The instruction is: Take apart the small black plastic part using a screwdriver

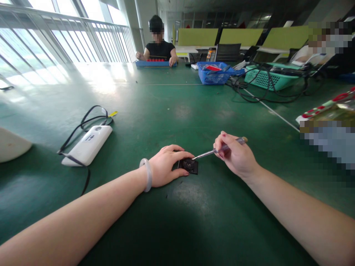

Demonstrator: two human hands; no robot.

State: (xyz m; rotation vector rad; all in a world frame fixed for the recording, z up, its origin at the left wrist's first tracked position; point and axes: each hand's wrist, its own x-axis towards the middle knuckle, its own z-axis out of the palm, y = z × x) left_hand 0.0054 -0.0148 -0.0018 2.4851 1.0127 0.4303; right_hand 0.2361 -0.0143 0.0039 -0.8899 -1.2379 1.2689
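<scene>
A small flat black part with a round raised middle (189, 166) lies on the green table (183, 111). My left hand (166, 165), with a pale bangle (148, 175) at the wrist, grips its left side between thumb and fingers. My right hand (234, 153) is closed around the handle of a thin metal screwdriver-like tool (206, 153), held slanting down to the left. The tool's tip meets or nearly meets the part's upper right edge; exact contact is too small to tell.
A white power bank (90, 145) with a black cable lies left. Farther back are a blue basket (213, 77), a teal basket (277, 80), tangled cables (251, 94) and a person (160, 50) behind a blue tray (155, 64). A partly pixelated package (330, 111) sits right.
</scene>
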